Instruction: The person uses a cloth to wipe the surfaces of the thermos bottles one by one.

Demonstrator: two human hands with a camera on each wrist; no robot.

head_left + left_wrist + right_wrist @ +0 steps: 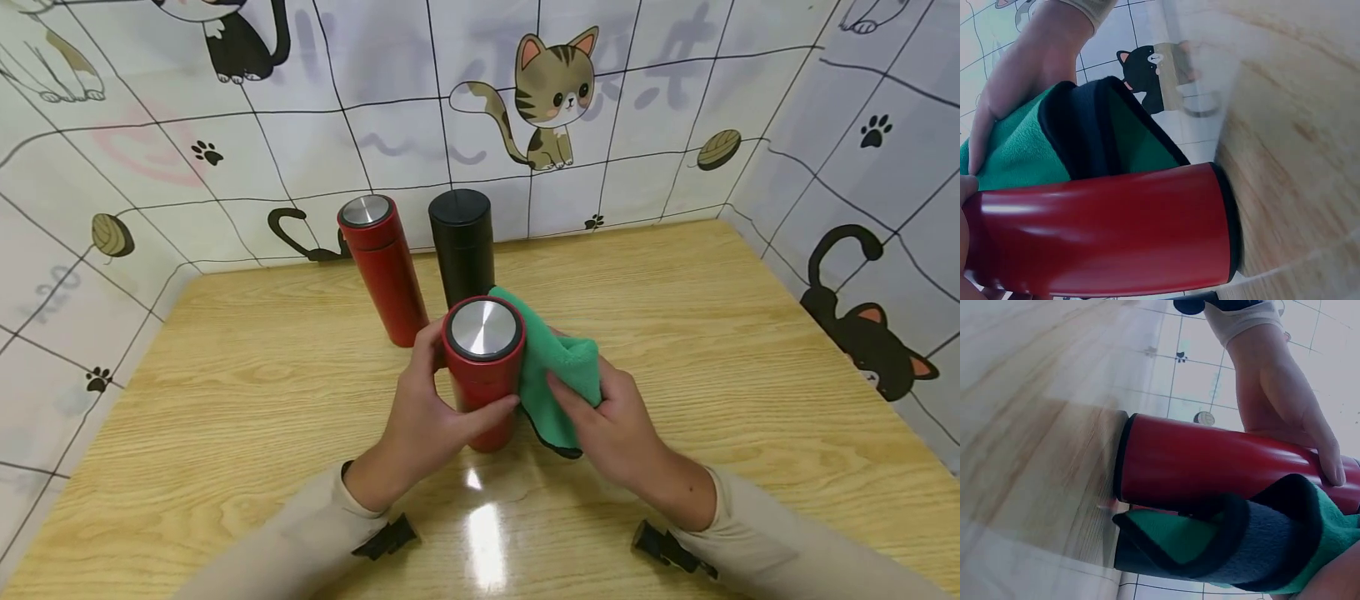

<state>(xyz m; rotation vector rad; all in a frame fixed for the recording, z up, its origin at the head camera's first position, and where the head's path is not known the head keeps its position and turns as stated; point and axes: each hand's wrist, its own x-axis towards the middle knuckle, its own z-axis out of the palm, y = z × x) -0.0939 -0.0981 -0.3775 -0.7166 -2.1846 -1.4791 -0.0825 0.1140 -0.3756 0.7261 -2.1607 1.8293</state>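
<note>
A red vacuum flask [486, 375] with a silver-topped lid stands upright in front of me, its black-rimmed base at or just above the tabletop; I cannot tell which. My left hand [427, 412] grips it near the top from the left, thumb across the front. On the other side, my right hand [618, 421] holds a folded green cloth [555, 367] with dark edging against the flask's wall. In the left wrist view the cloth [1022, 150] lies along the red flask [1104, 231], and its dark underside shows. Some of the right fingers are hidden behind the cloth.
Behind the held flask stand a second red flask [386, 275], to the left, and a black flask [462, 242], partly covered. They stand on a glossy wood-grain table [247, 375]. A white wall covering with cat drawings [390, 125] rises at the table's back and sides.
</note>
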